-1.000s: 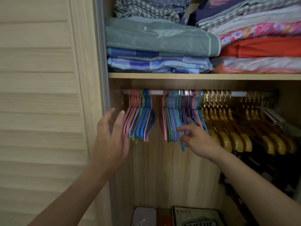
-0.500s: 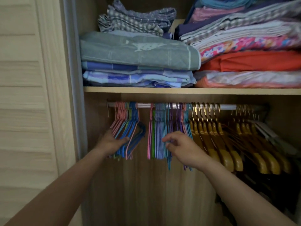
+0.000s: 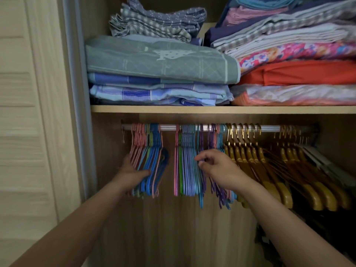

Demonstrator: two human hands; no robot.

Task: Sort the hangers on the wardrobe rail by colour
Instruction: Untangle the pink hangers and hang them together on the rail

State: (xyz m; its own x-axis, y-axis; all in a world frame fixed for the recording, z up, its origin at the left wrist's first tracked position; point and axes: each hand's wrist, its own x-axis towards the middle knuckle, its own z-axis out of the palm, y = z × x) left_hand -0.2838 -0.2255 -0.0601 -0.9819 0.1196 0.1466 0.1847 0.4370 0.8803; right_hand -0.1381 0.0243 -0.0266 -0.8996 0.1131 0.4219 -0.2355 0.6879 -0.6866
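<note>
An open wooden wardrobe: a shelf (image 3: 212,109) stacked with folded linens (image 3: 159,60), and under it a metal rail (image 3: 269,128) running left to right. The hangers hang down from it — a pink-and-blue bunch (image 3: 152,160) at the left, a blue-purple bunch (image 3: 187,166) mid-rail, wooden hangers (image 3: 269,170) to the right. The left hand (image 3: 133,171) grips the left bunch, thumb across its front; the right hand (image 3: 219,166) pinches among the middle bunch.

Dim interior, upper shelf (image 3: 212,109) brighter; lower right in shadow; soft blur, wide-angle edge bowing.
</note>
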